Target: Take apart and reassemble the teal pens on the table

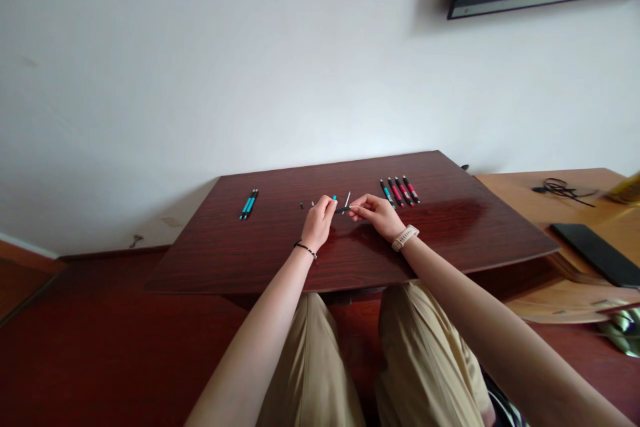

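My left hand [319,221] is closed round a pen barrel, whose blue part [335,198] peeks out above the fingers. A black section of the pen [343,210] spans the gap between my two hands. At its other end, the fingertips of my right hand [376,213] are pinched together; what exactly lies inside the pinch is too small to make out. Just behind the hands a thin white refill [347,197] lies on the dark table. Left of my left hand are a small dark piece [301,205] and a small pale piece [313,203].
Blue pens [249,204] lie side by side at the table's left. At the right is a row of one blue pen [387,193] and several pink pens [403,191]. A wooden desk [525,190] with a black cable [563,190] and a flat black object [597,253] adjoins the table [280,260].
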A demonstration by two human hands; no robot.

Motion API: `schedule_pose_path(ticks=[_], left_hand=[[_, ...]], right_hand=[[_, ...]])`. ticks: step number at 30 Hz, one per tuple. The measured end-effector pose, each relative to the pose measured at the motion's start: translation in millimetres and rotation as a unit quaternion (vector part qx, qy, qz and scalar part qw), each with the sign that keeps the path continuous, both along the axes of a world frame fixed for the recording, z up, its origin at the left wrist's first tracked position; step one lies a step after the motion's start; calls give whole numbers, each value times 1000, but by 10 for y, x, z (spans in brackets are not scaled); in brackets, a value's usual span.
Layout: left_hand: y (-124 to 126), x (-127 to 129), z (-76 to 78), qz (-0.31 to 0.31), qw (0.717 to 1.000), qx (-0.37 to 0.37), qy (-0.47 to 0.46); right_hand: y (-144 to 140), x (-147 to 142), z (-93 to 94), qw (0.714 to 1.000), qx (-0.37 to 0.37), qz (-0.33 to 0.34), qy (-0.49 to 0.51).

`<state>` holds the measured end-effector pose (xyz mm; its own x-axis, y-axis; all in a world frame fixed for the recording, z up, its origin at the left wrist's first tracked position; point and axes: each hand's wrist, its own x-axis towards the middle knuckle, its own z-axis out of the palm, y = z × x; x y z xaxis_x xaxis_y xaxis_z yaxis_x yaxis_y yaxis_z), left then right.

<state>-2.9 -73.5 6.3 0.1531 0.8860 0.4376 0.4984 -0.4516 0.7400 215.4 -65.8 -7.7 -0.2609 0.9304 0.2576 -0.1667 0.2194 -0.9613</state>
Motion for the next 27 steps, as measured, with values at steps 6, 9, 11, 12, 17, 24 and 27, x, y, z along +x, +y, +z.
schedule_pose_path(ticks=[6,9,11,12,17,24,27], left_hand=[[-57,22,24,-23,999,-9,20],[-63,34,36,-22,999,-13,40],[-56,44,33,-12,999,-10,47],[-50,48,26,-7,999,-4,47],[-6,37,-28,12,999,12,46],[-4,22,-36,26,999,-18,30],[-14,16,-33,-7,999,-33,-29]], right_hand=[[-12,6,19,1000,-9,-25,14],[-14,5,29,1000,-8,-23,13],[-14,6,30,1000,-6,-17,8],[-13,8,28,1000,-3,-13,5],[-8,16,2,1000,13,-2,-15],[-29,-15,8,999,31,-22,-14],[-30,-24,11,999,25,-37,-5]])
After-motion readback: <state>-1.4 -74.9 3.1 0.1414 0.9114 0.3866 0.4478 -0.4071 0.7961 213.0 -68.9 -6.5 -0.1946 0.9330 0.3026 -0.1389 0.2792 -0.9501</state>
